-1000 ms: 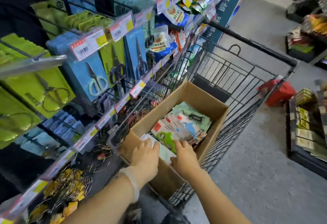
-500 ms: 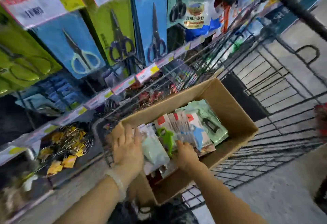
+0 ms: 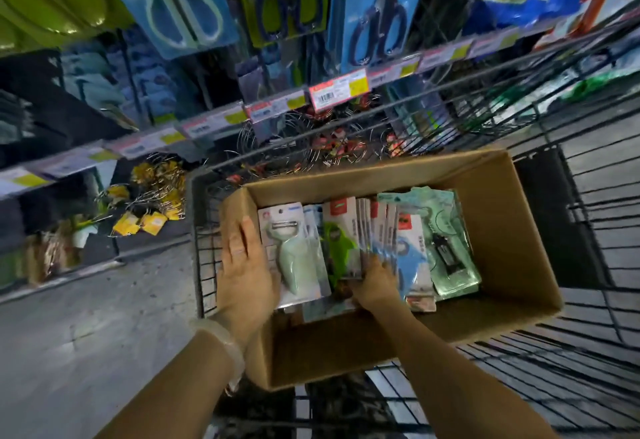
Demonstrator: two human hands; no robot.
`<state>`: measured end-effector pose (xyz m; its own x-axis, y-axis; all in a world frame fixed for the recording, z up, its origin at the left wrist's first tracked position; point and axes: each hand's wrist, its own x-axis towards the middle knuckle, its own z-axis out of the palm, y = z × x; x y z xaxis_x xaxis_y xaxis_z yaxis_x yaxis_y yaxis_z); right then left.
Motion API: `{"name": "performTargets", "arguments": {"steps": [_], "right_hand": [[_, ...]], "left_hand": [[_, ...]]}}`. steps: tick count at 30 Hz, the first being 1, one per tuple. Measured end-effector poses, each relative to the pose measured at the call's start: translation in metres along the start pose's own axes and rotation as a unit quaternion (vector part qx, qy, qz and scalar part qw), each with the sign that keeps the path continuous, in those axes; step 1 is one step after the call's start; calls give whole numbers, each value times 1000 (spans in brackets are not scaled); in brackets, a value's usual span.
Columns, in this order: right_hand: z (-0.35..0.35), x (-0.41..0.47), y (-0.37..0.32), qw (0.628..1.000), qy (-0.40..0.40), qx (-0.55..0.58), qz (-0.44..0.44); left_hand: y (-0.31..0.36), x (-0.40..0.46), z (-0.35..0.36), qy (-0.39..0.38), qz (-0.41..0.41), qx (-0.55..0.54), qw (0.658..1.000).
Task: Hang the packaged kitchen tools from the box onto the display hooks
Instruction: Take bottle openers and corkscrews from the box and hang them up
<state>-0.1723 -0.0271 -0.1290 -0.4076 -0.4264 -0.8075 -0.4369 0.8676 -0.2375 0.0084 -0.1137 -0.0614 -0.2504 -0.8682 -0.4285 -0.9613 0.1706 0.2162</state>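
The box (image 3: 485, 300) sits in the cart (image 3: 588, 352). The left hand (image 3: 244, 276) lies flat, fingers straight, beside the mint peeler pack (image 3: 294, 258); the right hand (image 3: 375, 281) digs into the upright packs (image 3: 377, 227), its grip hidden. Pulling one card could drag neighbours out or bend them.

box (image 3: 512, 230): matt brown cardboard | packaged tools (image 3: 363, 230): glossy plastic, card backing | cart (image 3: 588, 352): dark metal wire

The 1 head-worn wide-angle camera looks steeply down and forward from close above the cardboard box (image 3: 512, 230) in the wire cart (image 3: 588, 345), display shelves (image 3: 214, 120) filling its upper edge.
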Motion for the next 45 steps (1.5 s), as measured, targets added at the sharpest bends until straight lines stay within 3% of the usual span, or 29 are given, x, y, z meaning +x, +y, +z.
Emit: {"name": "performTargets", "arguments": {"steps": [7,12,21,27,34,39,45], "right_hand": [[5,20,-6,998,40,-32,28],[12,27,-12,995,88,-46,29],[34,37,-11,989,140,-37,-24],[40,38,-14,973,188,-100,-85],[32,38,-22,988,105,111,32],[14,21,0,980,94,175,6],[-6,-27,27,918,68,389,-37]], "left_hand": [[-6,3,25,79,8,-29,996],[-4,4,29,93,-6,-34,995],[-5,7,34,119,2,-57,991],[-6,8,35,125,1,-67,990],[-5,8,32,91,-11,-68,993],[-1,7,27,73,-27,-81,994],[6,3,14,35,-49,-64,996]]}}
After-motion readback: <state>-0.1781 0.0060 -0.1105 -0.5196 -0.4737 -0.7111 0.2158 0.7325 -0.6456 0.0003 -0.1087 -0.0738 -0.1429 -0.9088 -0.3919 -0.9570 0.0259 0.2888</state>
